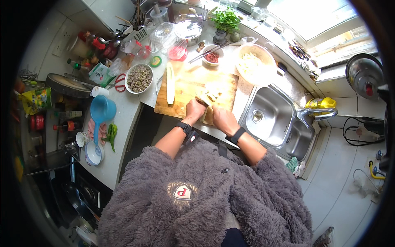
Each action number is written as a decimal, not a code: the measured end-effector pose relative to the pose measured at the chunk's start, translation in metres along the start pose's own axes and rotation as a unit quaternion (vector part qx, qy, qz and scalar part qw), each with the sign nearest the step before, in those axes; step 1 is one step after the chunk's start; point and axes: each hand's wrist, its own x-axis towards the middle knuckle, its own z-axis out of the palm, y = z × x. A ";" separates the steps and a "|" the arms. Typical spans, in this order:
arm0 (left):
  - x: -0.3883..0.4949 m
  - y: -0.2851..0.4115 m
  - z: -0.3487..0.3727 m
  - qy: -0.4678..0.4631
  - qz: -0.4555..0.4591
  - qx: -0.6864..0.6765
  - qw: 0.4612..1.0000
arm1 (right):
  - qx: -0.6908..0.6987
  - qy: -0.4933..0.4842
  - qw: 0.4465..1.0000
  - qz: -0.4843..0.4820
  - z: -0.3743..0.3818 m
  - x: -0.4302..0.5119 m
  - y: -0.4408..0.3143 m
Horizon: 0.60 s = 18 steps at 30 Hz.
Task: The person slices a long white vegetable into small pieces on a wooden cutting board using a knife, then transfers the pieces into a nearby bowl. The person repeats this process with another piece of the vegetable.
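On the wooden cutting board point(183, 89), my left hand point(195, 110) curls over a pale vegetable piece point(203, 116), mostly hidden by the hand. Close by on the right, my right hand point(226, 119) is closed around a knife; its blade point(202, 98) slants up and left between the hands, the handle covered by my fingers. Cut pale pieces point(213, 92) lie just beyond the blade in bright glare. A long, pale peeled vegetable point(170, 83), perhaps a gourd or cucumber, rests lengthwise near the board's left side, apart from both hands.
Behind the board stand a bowl of red chopped food point(212, 57) with chopsticks point(209, 52) across it, and a large basin point(262, 77) of pale pieces. A bowl of shellfish-like pieces point(139, 78) and red-handled scissors point(120, 82) sit left. The steel sink point(271, 114) is right.
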 end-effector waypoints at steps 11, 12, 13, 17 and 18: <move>0.010 -0.018 0.008 0.027 0.010 0.000 1.000 | -0.011 -0.020 1.000 -0.013 0.009 0.013 0.009; 0.011 -0.012 0.007 0.011 0.010 -0.002 1.000 | -0.016 -0.013 1.000 -0.022 0.015 0.016 0.016; 0.006 -0.010 0.005 -0.002 0.002 -0.005 1.000 | -0.006 -0.014 1.000 -0.013 0.014 0.013 0.013; -0.015 0.009 -0.006 0.003 0.041 -0.035 0.999 | 0.026 -0.018 0.999 0.022 0.004 0.006 0.001; -0.004 -0.006 0.000 0.015 0.030 -0.009 0.999 | 0.019 -0.025 0.999 0.019 0.012 0.012 0.005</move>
